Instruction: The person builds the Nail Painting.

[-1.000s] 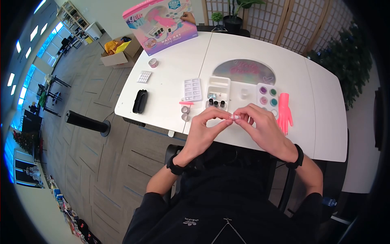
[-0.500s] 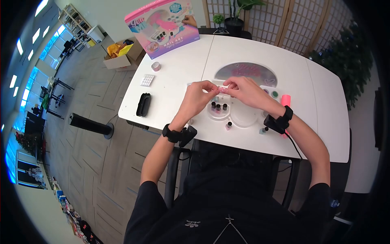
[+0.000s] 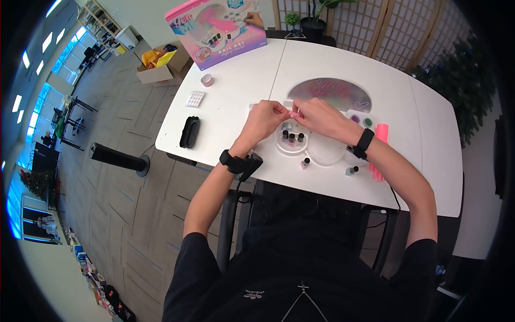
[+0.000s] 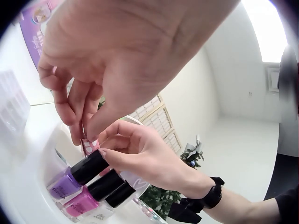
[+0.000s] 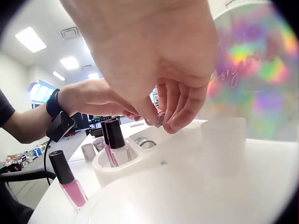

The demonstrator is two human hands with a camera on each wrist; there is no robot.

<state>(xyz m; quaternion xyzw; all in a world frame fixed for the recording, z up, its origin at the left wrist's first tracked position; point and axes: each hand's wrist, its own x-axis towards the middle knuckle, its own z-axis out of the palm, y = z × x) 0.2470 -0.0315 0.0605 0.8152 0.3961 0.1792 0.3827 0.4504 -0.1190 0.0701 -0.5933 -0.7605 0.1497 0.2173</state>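
Over the white nail station [image 3: 326,155], my left hand [image 3: 263,121] and right hand [image 3: 320,117] come together at the fingertips. Between them they pinch a small pink piece with white spots [image 4: 91,146], mostly covered by fingers; I cannot tell what kind of thing it is. Just below the hands, black-capped nail polish bottles stand in the station's holder, among them a purple polish bottle [image 4: 65,185] and a magenta polish bottle [image 4: 82,203]. A pink polish bottle [image 3: 305,164] stands outside the station, nearer me. To the right is a teal polish bottle [image 3: 351,171].
Behind the station rises a shiny half-round panel [image 3: 332,92]. A pink model hand [image 3: 381,134] lies at right, partly behind my forearm. Farther left are a black case [image 3: 189,132], a white nail sheet [image 3: 195,99], a small jar [image 3: 207,80] and the kit box [image 3: 219,37].
Both hands have moved forward from the table's near edge to over the station. The white bit pinched a second ago has given way to the pink spotted piece. Over the last half second they barely move.
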